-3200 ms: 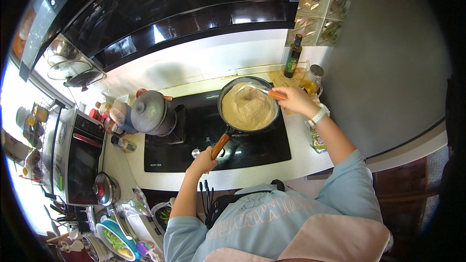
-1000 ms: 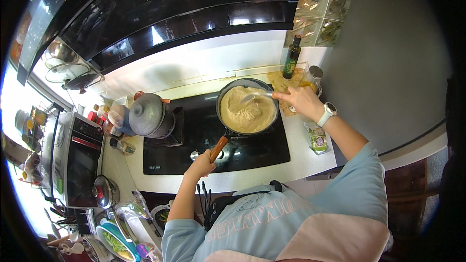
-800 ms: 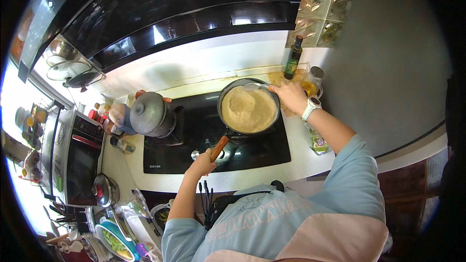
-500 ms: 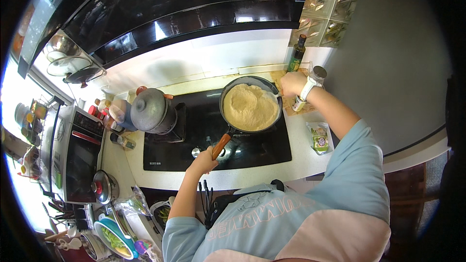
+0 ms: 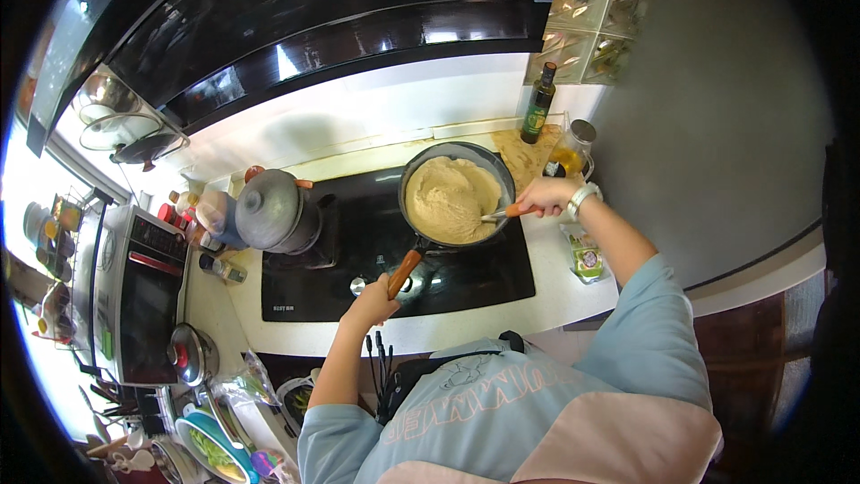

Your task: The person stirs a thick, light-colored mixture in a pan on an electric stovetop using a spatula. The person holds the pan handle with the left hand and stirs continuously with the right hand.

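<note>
A dark frying pan (image 5: 503, 170) sits on the right side of the black cooktop (image 5: 358, 206). Pale tan powder, like flour, is heaped in it (image 5: 443, 197). My left hand (image 5: 373, 303) is closed round the end of the pan's wooden handle (image 5: 408, 271). At the pan's right rim, my right hand (image 5: 551, 197) grips the orange-brown handle of a spatula (image 5: 515, 211). The spatula's metal end goes into the powder, so its blade is mostly hidden.
A lidded grey pot (image 5: 271, 211) stands on the left burner. Beyond my right hand are a dark green bottle (image 5: 538, 106), a glass jar (image 5: 576, 145) and a green-white packet (image 5: 585, 258). A microwave (image 5: 139, 291) stands at the left; the range hood (image 5: 358, 18) overhangs the back.
My right hand has come nearer and down along the pan's right rim with the spatula. The powder is pushed into a new mound. My left hand stays on the pan handle.
</note>
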